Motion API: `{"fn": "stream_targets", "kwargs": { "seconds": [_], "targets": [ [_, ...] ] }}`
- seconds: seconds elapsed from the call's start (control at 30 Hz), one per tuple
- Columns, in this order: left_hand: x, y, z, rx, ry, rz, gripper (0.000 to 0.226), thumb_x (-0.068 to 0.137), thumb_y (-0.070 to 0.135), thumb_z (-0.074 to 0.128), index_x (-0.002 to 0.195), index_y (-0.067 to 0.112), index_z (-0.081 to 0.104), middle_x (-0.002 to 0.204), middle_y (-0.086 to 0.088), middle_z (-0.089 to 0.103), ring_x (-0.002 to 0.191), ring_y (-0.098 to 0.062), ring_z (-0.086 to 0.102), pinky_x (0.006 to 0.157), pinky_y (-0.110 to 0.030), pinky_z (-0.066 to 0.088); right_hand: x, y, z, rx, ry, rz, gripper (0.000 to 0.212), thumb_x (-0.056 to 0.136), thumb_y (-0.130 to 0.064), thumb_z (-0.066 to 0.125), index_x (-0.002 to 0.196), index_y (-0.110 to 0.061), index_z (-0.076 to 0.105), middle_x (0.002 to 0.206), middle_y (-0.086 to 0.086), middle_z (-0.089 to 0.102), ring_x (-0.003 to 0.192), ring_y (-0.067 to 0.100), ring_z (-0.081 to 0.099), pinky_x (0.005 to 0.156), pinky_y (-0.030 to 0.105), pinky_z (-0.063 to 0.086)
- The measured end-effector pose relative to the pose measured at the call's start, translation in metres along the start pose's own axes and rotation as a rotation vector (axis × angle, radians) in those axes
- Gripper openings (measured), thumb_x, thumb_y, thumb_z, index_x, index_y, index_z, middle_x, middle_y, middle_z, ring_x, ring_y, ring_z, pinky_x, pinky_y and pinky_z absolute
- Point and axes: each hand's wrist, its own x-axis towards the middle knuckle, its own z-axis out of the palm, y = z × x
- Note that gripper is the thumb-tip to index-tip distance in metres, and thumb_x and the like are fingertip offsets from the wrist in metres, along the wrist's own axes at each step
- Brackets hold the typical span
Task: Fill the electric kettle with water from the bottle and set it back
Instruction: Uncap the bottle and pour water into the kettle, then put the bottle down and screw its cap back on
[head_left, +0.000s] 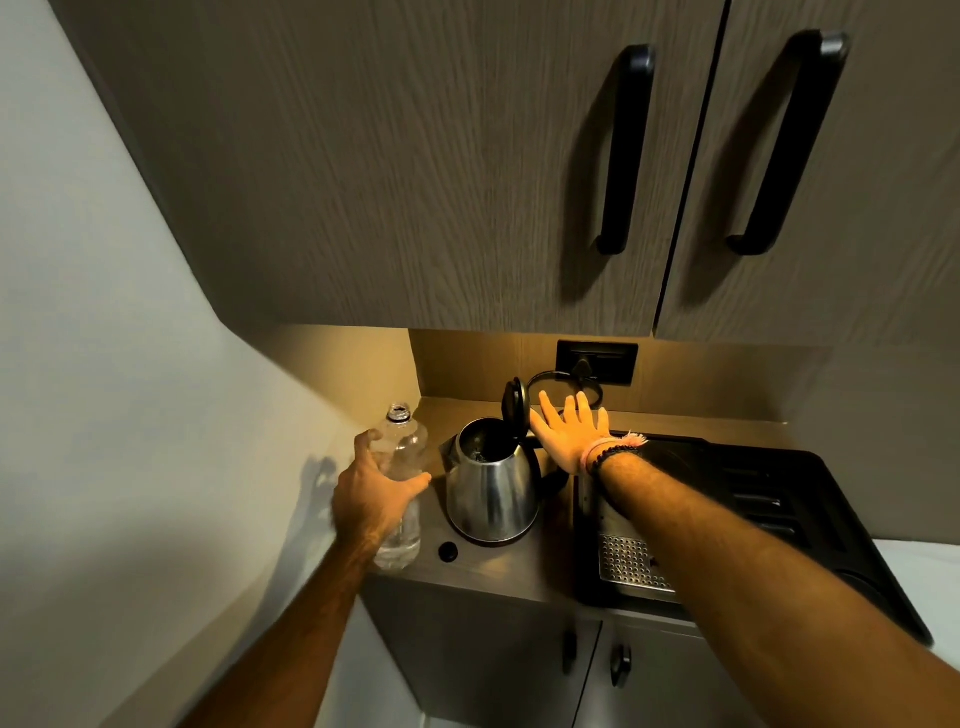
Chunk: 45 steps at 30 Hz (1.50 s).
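A steel electric kettle (491, 493) stands on its base on the small counter (545, 566), its black lid (515, 408) tipped up and open. Left of it a clear plastic bottle (402, 452) stands upright with no cap on, partly filled with water. My left hand (371, 491) is wrapped around the bottle's middle. My right hand (571, 431) is flat with fingers spread, just right of the raised lid, holding nothing. A small black cap-like disc (448, 552) lies on the counter in front of the kettle.
A black coffee machine with a metal drip grate (631, 564) takes up the counter's right side. The kettle's cord loops to a wall socket (597, 362) behind. Upper cabinets with black handles (626, 150) hang overhead; a wall closes the left.
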Motion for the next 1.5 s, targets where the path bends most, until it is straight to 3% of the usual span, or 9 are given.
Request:
{"fn": "stream_targets", "kwargs": {
  "seconds": [0.17, 0.4, 0.47, 0.6, 0.73, 0.9, 1.13, 1.3, 1.5],
  "targets": [
    [0.005, 0.0, 0.012, -0.179, 0.115, -0.04, 0.101, 0.054, 0.059, 0.09, 0.135, 0.024, 0.041, 0.121, -0.006, 0.068, 0.108, -0.031, 0.066, 0.089, -0.044, 0.057, 0.007, 0.005, 0.005, 0.017, 0.011, 0.029, 0.112, 0.052, -0.105, -0.013, 0.15, -0.053, -0.019, 0.172, 0.009, -0.012, 0.156, 0.038, -0.019, 0.115, 0.079, -0.003],
    [0.013, -0.014, 0.028, -0.211, 0.071, -0.077, 0.123, 0.042, 0.082, 0.077, 0.143, 0.029, 0.032, 0.137, -0.009, 0.059, 0.121, -0.036, 0.058, 0.095, -0.057, 0.052, 0.006, 0.004, 0.004, 0.014, 0.007, 0.033, 0.103, 0.061, -0.103, -0.007, 0.15, -0.053, -0.019, 0.172, 0.009, -0.013, 0.156, 0.038, -0.02, 0.115, 0.079, -0.005],
    [0.002, -0.024, 0.036, -0.207, 0.057, -0.108, 0.121, 0.045, 0.075, 0.083, 0.144, 0.026, 0.034, 0.138, -0.01, 0.059, 0.122, -0.036, 0.058, 0.094, -0.056, 0.053, 0.003, 0.003, 0.003, -0.017, 0.002, 0.011, 0.103, 0.065, -0.099, -0.006, 0.154, -0.047, -0.018, 0.172, 0.012, -0.012, 0.156, 0.038, -0.02, 0.117, 0.078, -0.005],
    [-0.04, -0.045, 0.06, -0.052, 0.145, -0.127, 0.068, 0.059, 0.057, 0.087, 0.11, 0.023, 0.058, 0.101, -0.002, 0.068, 0.089, -0.026, 0.066, 0.069, -0.041, 0.057, 0.007, 0.005, 0.007, -0.007, 0.012, 0.018, 0.11, 0.054, -0.103, -0.013, 0.151, -0.052, -0.019, 0.172, 0.011, -0.013, 0.155, 0.04, -0.02, 0.115, 0.08, -0.003],
    [-0.059, -0.052, 0.091, 0.112, -0.223, 0.038, 0.019, 0.082, 0.032, 0.078, 0.094, 0.018, 0.073, 0.092, -0.001, 0.071, 0.087, -0.022, 0.067, 0.073, -0.037, 0.055, 0.008, 0.004, 0.005, -0.004, 0.012, 0.034, 0.113, 0.05, -0.104, -0.014, 0.151, -0.053, -0.018, 0.172, 0.009, -0.012, 0.156, 0.04, -0.019, 0.115, 0.08, -0.003],
    [-0.045, -0.06, 0.119, 0.298, -0.483, 0.051, 0.025, 0.092, 0.022, 0.063, 0.11, 0.01, 0.073, 0.104, -0.008, 0.071, 0.093, -0.023, 0.067, 0.084, -0.034, 0.055, 0.001, 0.001, 0.001, -0.003, 0.012, 0.039, 0.119, 0.045, -0.103, -0.017, 0.152, -0.05, -0.018, 0.172, 0.01, -0.012, 0.156, 0.039, -0.018, 0.116, 0.078, -0.002],
    [-0.046, -0.047, 0.091, 0.426, -0.396, 0.155, 0.023, 0.093, 0.024, 0.061, 0.112, 0.018, 0.071, 0.106, -0.003, 0.068, 0.095, -0.02, 0.066, 0.083, -0.033, 0.056, 0.0, 0.0, 0.003, -0.006, 0.007, 0.029, 0.106, 0.06, -0.1, -0.012, 0.153, -0.05, -0.017, 0.172, 0.011, -0.011, 0.156, 0.04, -0.018, 0.116, 0.078, -0.003],
    [-0.057, -0.026, 0.101, 0.321, -0.439, 0.094, 0.041, 0.084, 0.048, 0.071, 0.107, 0.013, 0.067, 0.103, -0.006, 0.068, 0.089, -0.018, 0.063, 0.073, -0.031, 0.051, 0.002, 0.0, 0.003, 0.008, 0.001, 0.041, 0.115, 0.049, -0.103, -0.015, 0.152, -0.052, -0.015, 0.172, 0.009, -0.011, 0.156, 0.04, -0.018, 0.115, 0.079, -0.002],
    [-0.066, -0.021, 0.112, 0.298, -0.391, 0.005, 0.038, 0.083, 0.046, 0.074, 0.104, 0.014, 0.068, 0.103, -0.005, 0.068, 0.094, -0.02, 0.065, 0.074, -0.03, 0.052, 0.001, 0.001, 0.003, 0.025, -0.003, 0.048, 0.113, 0.05, -0.106, -0.012, 0.151, -0.054, -0.018, 0.172, 0.01, -0.013, 0.156, 0.041, -0.018, 0.115, 0.08, -0.002]
  ]
}}
